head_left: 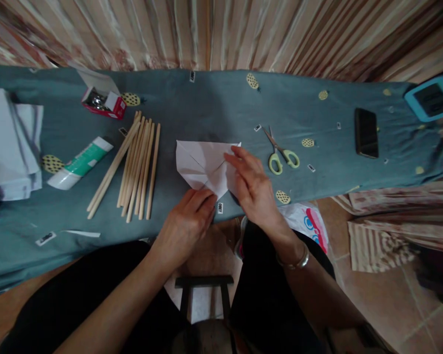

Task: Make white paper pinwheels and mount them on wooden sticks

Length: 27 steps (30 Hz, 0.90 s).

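A sheet of white paper [195, 152] with crossing creases and folded lower corners lies near the front edge of the cloth-covered table. My left hand [192, 216] has its fingers curled closed at the paper's lower edge, pinching it; the thumb is partly hidden. Over the right side of the sheet, my right hand [253, 189] has its fingers stretched out and slightly apart, fingertips touching the paper near its upper right corner. Part of the paper's right side is covered by this hand. Scissors [278, 152] with green handles lie slightly open to the right.
Left of the paper are several wooden sticks [138, 167], a green-and-white tube [81, 163], an open red box [105, 104] of small metal items and a paper stack [7, 142]. A phone [366, 132] and a blue-framed device [433, 100] lie far right. Striped curtains [221, 34] hang behind.
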Each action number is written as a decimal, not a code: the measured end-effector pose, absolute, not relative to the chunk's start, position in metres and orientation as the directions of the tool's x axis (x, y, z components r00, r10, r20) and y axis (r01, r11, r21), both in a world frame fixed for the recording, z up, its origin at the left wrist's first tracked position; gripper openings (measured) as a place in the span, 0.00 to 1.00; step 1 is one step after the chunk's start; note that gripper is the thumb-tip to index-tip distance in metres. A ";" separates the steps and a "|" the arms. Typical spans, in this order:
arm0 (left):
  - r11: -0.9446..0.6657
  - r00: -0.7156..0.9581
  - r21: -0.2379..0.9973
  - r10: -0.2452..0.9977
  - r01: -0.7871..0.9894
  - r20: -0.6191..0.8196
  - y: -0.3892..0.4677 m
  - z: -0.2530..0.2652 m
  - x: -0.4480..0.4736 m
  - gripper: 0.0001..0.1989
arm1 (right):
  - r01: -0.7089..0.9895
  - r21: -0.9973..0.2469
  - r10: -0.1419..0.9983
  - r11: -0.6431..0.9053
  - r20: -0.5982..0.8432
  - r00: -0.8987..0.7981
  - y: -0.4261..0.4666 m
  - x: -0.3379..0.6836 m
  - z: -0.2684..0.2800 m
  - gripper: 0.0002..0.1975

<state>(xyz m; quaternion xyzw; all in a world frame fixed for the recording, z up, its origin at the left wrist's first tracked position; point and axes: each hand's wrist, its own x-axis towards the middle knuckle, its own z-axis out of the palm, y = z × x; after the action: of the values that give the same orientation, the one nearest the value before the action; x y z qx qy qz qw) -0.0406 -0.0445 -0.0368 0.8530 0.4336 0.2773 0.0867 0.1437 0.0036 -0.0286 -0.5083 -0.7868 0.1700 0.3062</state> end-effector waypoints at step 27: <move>-0.572 0.414 0.399 0.809 0.716 0.418 -0.027 -0.032 -0.062 0.12 | 0.414 -0.909 0.996 0.044 0.071 0.052 0.041 0.182 -0.045 0.16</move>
<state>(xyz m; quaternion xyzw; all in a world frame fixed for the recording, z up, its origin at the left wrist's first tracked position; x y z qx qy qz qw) -0.0624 -0.0266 -0.0325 0.8371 0.4555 0.2925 0.0792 0.1823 0.0405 -0.0445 -0.5956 -0.5920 0.3515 0.4139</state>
